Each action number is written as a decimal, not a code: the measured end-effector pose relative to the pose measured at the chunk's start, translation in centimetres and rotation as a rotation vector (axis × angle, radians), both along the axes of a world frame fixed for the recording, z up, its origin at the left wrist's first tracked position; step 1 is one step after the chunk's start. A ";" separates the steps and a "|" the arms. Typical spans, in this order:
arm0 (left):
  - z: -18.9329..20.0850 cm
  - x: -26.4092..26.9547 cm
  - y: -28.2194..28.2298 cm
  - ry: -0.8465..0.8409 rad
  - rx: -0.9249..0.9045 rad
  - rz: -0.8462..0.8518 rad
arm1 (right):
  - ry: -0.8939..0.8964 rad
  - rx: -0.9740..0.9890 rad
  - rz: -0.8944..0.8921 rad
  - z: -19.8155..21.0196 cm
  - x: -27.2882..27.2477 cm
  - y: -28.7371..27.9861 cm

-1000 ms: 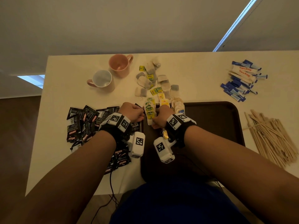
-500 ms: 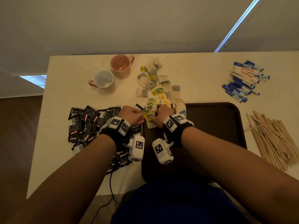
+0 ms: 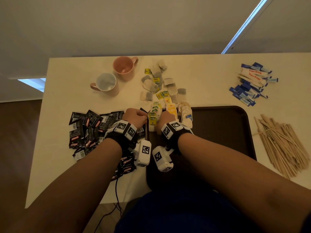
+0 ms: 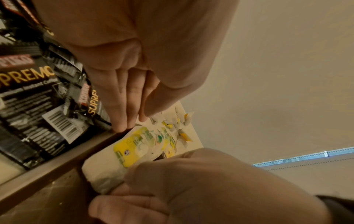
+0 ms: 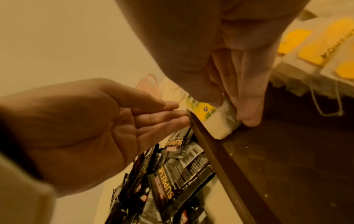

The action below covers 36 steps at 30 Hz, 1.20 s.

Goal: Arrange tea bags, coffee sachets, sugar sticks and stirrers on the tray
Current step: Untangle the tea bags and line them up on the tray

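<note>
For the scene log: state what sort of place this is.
Probably an office or hospitality drinks-prep table: two mugs, loose tea bags, coffee sachets, and a dark serving tray.

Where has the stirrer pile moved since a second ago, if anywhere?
No. The stirrer pile lies in the same spot on the table, right of the tray.

Two pink mugs (image 3: pixel 116 76) sit close together at the back left of the cream table (image 3: pixel 64 165), both upright, handles pointing opposite ways. A dark cable (image 3: pixel 116 192) dangles off the near edge.
</note>
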<state>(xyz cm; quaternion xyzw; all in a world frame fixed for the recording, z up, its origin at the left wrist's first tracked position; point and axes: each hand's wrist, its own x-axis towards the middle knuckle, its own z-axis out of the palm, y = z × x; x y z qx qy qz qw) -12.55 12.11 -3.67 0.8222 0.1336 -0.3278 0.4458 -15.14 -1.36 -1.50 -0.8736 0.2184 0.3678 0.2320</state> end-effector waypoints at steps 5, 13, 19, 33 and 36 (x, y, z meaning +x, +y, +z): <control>-0.2 0.2 0.1 -0.044 -0.016 -0.005 | -0.030 -0.010 -0.038 -0.1 -0.1 0.0; -0.3 0.5 -0.3 -0.073 0.012 -0.061 | -0.085 -0.018 -0.090 0.3 1.2 -0.2; -0.4 0.4 -0.1 -0.093 -0.019 -0.062 | -0.056 0.030 -0.010 -0.1 1.8 -0.5; -0.3 0.3 0.3 -0.083 0.020 -0.029 | -0.055 0.104 -0.088 0.0 1.7 -0.4; -0.7 0.2 0.5 -0.055 0.020 0.006 | -0.046 0.095 -0.094 0.6 1.2 -0.7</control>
